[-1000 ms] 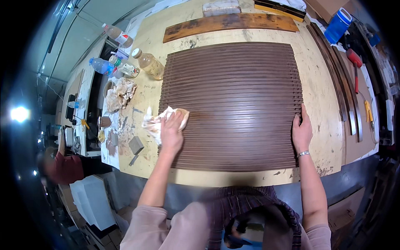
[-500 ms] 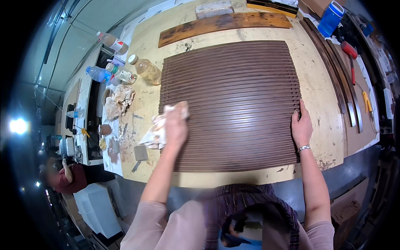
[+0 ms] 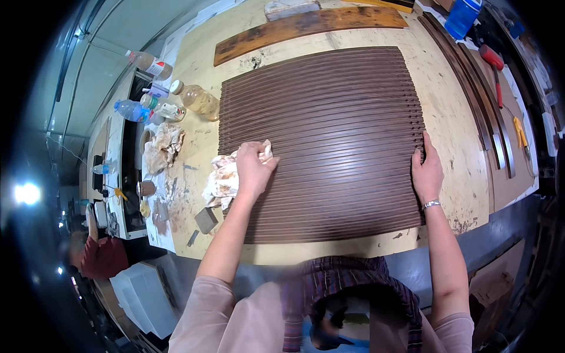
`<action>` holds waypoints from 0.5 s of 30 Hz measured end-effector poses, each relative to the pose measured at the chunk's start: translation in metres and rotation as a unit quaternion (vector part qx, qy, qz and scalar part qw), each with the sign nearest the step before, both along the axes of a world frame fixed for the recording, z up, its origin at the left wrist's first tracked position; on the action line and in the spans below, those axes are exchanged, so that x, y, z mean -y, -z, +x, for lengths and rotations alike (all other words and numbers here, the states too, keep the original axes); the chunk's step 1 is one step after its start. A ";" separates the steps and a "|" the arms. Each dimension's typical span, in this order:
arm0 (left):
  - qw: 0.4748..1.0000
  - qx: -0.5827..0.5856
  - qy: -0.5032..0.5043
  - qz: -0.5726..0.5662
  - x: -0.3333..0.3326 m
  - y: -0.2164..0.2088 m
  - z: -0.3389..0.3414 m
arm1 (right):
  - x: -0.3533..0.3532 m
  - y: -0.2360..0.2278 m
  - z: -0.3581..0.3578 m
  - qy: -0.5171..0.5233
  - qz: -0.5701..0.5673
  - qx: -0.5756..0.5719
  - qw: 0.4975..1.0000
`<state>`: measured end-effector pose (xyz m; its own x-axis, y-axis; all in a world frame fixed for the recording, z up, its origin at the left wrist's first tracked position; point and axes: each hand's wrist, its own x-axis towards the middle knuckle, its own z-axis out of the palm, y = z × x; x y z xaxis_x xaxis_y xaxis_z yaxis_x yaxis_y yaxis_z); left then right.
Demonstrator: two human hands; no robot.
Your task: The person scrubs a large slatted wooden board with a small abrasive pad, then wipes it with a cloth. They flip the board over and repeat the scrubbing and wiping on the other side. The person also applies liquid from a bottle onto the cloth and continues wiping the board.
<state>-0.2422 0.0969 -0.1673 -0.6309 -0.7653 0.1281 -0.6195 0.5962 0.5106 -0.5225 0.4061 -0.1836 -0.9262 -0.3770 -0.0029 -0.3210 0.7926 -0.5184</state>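
A dark brown ribbed wooden panel (image 3: 329, 147) lies flat in front of me, its slats running left to right. My left hand (image 3: 254, 173) is closed on a crumpled white rag (image 3: 223, 179) with brown stains, pressing it on the panel's left part. Part of the rag spills past the left edge. At the right edge rests my right hand (image 3: 428, 173), fingers stretched along the side and thumb apart near the top face; it holds nothing loose. A grey-brown block (image 3: 206, 220) sits beside the panel's lower left corner.
Several bottles, among them a jar of yellowish liquid (image 3: 200, 101), and another stained rag (image 3: 165, 147) stand or lie left. A brown-stained board (image 3: 312, 30) lies beyond the panel. Dark strips (image 3: 465, 82) and a red mallet (image 3: 491, 57) are right. A co-worker (image 3: 105, 257) is far left.
My left hand has shifted slightly right with the rag and its wrist has turned. The grey-brown block looks turned. My right hand stays at the panel's edge.
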 end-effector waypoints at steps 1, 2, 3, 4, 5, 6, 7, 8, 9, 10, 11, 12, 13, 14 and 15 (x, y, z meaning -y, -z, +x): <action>1.000 -0.004 -0.015 0.027 0.002 0.001 0.000 | 0.002 -0.001 0.001 0.002 0.002 0.002 1.000; 0.998 -0.009 -0.031 0.054 0.004 0.002 0.000 | 0.002 -0.002 0.001 0.004 0.004 0.004 1.000; 0.997 -0.011 -0.038 0.071 0.006 0.004 0.001 | 0.002 -0.003 0.002 0.004 0.001 0.002 1.000; 0.995 -0.013 -0.045 0.088 0.009 0.005 0.001 | 0.002 -0.003 0.002 0.004 -0.002 -0.001 1.000; 0.995 -0.013 -0.043 0.094 0.011 0.007 0.002 | 0.002 -0.003 0.002 0.003 -0.005 -0.003 1.000; 0.994 -0.011 -0.040 0.096 0.013 0.007 0.002 | 0.002 -0.002 0.002 0.000 -0.006 -0.004 1.000; 0.994 -0.009 -0.036 0.099 0.015 0.007 0.003 | 0.001 -0.001 0.001 -0.002 -0.007 -0.005 1.000; 0.995 -0.005 -0.030 0.098 0.017 0.006 0.003 | 0.001 0.000 0.001 -0.004 -0.007 -0.005 1.000; 0.995 -0.001 -0.024 0.096 0.017 0.004 0.004 | 0.001 -0.001 0.001 -0.004 -0.008 -0.003 1.000; 0.994 -0.004 -0.030 0.102 0.015 0.003 0.002 | 0.002 -0.002 0.001 -0.003 -0.008 -0.002 1.000; 0.994 -0.007 -0.036 0.108 0.012 0.000 0.000 | 0.002 -0.002 0.001 -0.003 -0.008 0.000 1.000; 0.993 -0.009 -0.042 0.113 0.011 -0.001 -0.002 | 0.002 -0.002 0.002 -0.002 -0.008 -0.003 1.000; 0.993 -0.005 -0.043 0.112 0.011 0.000 -0.001 | 0.002 -0.002 0.002 -0.003 -0.008 -0.006 1.000; 0.993 0.000 -0.044 0.111 0.013 0.002 0.000 | 0.002 -0.002 0.003 -0.003 -0.008 -0.010 1.000; 0.993 0.004 -0.045 0.110 0.016 0.004 0.001 | 0.002 -0.003 0.003 -0.004 -0.010 -0.010 1.000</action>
<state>-0.2410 0.0813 -0.1714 -0.5583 -0.8279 -0.0537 -0.6703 0.4120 0.6172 -0.5199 0.4039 -0.1810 -0.9227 -0.3848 0.0235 -0.3384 0.7792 -0.5275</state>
